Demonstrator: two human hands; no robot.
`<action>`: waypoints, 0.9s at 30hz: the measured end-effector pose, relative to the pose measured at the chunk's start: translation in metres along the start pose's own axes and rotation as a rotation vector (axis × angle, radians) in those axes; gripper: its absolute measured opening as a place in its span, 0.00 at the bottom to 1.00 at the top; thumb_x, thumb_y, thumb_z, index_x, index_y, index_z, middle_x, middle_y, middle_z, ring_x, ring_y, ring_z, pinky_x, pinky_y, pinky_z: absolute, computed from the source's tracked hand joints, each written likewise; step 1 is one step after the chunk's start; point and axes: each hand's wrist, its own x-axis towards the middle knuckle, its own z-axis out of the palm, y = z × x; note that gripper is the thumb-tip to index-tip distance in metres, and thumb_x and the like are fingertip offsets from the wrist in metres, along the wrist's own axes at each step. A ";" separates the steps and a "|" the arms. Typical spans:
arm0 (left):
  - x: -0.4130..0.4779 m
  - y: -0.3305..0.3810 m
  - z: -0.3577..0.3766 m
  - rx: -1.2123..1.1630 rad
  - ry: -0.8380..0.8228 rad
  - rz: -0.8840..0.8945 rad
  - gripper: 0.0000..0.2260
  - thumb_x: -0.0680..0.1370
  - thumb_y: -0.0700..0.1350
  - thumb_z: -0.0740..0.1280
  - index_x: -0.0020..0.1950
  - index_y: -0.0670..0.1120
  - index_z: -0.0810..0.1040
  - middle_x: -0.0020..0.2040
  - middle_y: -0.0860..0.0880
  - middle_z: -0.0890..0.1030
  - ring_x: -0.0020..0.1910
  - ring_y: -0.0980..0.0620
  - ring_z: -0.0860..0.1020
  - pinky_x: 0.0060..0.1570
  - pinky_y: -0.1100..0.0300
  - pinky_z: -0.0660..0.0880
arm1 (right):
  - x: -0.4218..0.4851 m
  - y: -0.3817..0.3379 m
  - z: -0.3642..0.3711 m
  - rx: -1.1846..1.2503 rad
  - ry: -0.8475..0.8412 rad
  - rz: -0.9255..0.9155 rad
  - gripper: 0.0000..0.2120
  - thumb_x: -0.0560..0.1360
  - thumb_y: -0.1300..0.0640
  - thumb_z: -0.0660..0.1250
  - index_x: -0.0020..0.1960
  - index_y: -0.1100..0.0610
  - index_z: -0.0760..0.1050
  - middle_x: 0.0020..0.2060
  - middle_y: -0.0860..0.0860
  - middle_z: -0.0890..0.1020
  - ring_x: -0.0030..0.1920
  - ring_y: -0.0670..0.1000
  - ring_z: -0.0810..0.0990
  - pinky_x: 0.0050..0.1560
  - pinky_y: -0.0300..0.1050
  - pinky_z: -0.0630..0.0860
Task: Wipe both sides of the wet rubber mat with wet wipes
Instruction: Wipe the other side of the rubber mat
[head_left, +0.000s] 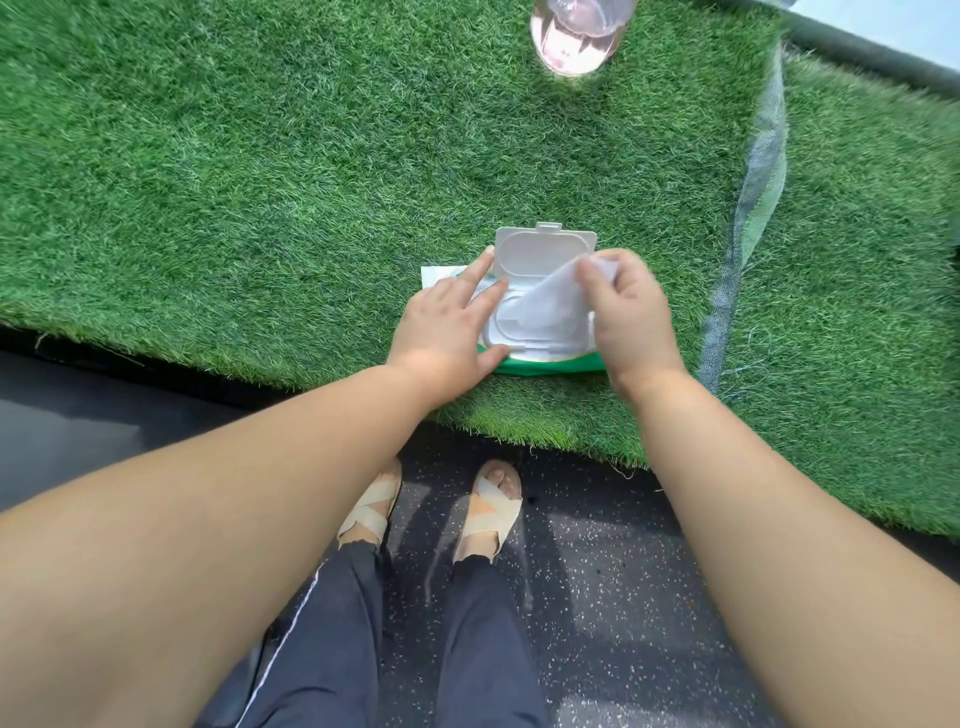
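Grip first: a wet wipe (548, 301) is pinched in the right hand (634, 312) and half drawn out of the wipes pack (550, 364), whose lid (545, 252) is flipped open toward 12 o'clock. The pack's 9 o'clock side is pressed down by the flat left hand (447, 322), on the turf-covered bench (260, 182). So it's only the wipe-fetching step. The rubber mat can't be told for sure, maybe the dark sheet (78, 415) at 8 o'clock. Next the wipe probably needs pulling free.

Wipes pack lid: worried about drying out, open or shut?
Open: the lid is flipped back; the right hand pinches a wipe emerging beneath it.
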 end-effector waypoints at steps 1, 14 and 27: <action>0.000 0.000 0.000 -0.004 -0.002 -0.004 0.31 0.77 0.61 0.60 0.77 0.53 0.54 0.78 0.53 0.44 0.73 0.49 0.57 0.68 0.53 0.56 | 0.002 -0.001 -0.005 0.176 0.102 0.063 0.06 0.78 0.57 0.61 0.43 0.52 0.71 0.38 0.50 0.75 0.38 0.47 0.72 0.43 0.42 0.70; 0.000 0.003 -0.002 -0.059 0.000 -0.021 0.33 0.75 0.59 0.65 0.76 0.53 0.55 0.78 0.53 0.49 0.73 0.49 0.58 0.69 0.51 0.57 | -0.004 0.018 -0.025 -0.847 -0.108 -0.090 0.12 0.69 0.50 0.73 0.49 0.53 0.74 0.50 0.51 0.76 0.51 0.52 0.74 0.47 0.42 0.66; -0.023 0.004 -0.020 -0.413 0.158 0.182 0.28 0.71 0.57 0.61 0.68 0.52 0.59 0.60 0.49 0.77 0.61 0.44 0.74 0.62 0.45 0.69 | -0.013 -0.006 -0.054 0.014 0.198 0.232 0.03 0.75 0.56 0.61 0.43 0.48 0.71 0.42 0.47 0.75 0.39 0.48 0.74 0.33 0.43 0.71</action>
